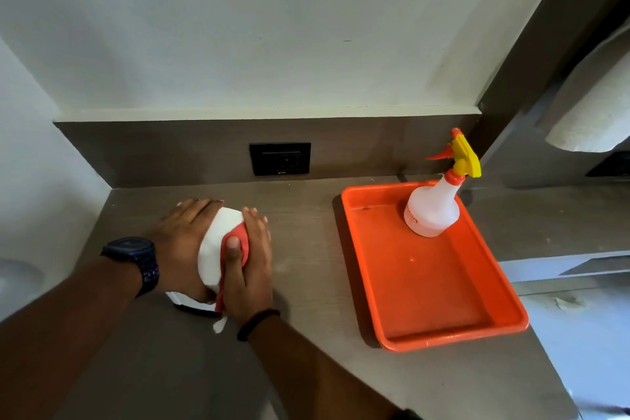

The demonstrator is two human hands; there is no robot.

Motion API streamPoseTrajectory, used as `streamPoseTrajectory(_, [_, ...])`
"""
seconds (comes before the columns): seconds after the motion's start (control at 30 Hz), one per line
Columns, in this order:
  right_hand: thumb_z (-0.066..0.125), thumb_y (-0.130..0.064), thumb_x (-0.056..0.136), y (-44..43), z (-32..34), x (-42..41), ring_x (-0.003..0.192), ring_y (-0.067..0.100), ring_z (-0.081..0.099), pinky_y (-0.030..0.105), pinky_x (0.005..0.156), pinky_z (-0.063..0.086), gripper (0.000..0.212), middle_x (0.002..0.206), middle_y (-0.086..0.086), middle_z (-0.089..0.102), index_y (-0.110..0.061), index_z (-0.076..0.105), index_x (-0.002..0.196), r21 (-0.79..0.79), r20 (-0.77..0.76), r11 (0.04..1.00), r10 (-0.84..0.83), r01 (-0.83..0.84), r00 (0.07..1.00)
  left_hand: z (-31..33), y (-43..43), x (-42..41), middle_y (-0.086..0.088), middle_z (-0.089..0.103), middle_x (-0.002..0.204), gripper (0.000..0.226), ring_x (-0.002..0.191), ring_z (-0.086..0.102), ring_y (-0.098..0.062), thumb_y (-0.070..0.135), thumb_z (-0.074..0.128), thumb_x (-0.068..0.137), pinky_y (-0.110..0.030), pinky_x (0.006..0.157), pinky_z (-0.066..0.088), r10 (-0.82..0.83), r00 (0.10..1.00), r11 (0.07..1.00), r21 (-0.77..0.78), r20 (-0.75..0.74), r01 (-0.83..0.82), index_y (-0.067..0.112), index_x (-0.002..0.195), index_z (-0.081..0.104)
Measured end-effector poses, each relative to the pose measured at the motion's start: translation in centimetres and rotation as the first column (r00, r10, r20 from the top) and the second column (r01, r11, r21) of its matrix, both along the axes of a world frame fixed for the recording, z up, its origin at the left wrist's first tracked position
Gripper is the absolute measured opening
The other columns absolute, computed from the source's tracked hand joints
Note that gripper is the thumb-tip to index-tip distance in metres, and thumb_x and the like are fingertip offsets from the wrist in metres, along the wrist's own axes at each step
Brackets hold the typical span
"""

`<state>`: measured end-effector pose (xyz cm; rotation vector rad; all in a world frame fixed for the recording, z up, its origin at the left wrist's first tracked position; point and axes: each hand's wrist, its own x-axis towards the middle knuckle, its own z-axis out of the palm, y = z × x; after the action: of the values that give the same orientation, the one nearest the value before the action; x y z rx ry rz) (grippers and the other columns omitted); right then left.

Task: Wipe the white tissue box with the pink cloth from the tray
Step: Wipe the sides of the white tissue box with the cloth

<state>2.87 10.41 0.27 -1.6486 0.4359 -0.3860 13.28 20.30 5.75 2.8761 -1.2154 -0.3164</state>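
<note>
bare counter is left at 3 o'clock of the tissue box, up to the tray. passage at 12 o'clock is blocked by the backsplash.

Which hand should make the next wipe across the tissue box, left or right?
Right. The right hand holds the pink cloth against the white tissue box; the left hand only steadies the box.
</note>
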Motion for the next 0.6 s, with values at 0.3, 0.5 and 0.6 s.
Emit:
streamPoseTrajectory(0.3, [0.036, -0.067, 0.09, 1.5, -1.6, -0.7, 0.137, 0.012, 0.045, 0.046, 0.116, 0.039, 0.025, 0.144, -0.009, 0.052, -0.065, 0.042, 0.115, 0.171, -0.092, 0.978, -0.106, 0.121, 0.99, -0.2, -0.1, -0.1, -0.006, 0.03, 0.147, 0.148, 0.137, 0.027, -0.03, 0.077, 0.069, 0.022, -0.047, 0.113, 0.031, 0.031, 0.999, 0.998, 0.046, 0.009, -0.031, 0.014, 0.144, 0.015])
streamPoseTrajectory(0.5, [0.029, -0.077, 0.086, 0.1, 0.3, 1.6, 0.133, 0.005, 0.047, 0.03, 0.114, 0.038, 0.053, 0.138, -0.017, 0.051, -0.049, 0.048, 0.127, 0.13, -0.007, 0.982, -0.139, 0.138, 0.99, -0.2, 0.0, 0.1, -0.001, 0.042, 0.131, 0.136, 0.122, 0.041, -0.026, 0.075, 0.072, 0.02, -0.043, 0.106, 0.038, -0.004, 1.0, 0.999, -0.046, 0.018, 0.005, 0.017, 0.135, 0.029])
streamPoseTrajectory(0.6, [0.036, -0.052, 0.099, -1.4, -0.2, 3.2, 0.128, 0.018, 0.053, 0.042, 0.115, 0.039, 0.044, 0.133, -0.003, 0.061, -0.026, 0.058, 0.128, 0.218, -0.112, 0.965, -0.126, 0.148, 0.986, -0.1, -0.1, -0.1, 0.001, 0.038, 0.135, 0.138, 0.127, 0.034, -0.024, 0.072, 0.07, 0.018, -0.039, 0.107, 0.037, 0.022, 1.0, 0.999, -0.038, 0.016, -0.021, 0.02, 0.137, 0.022])
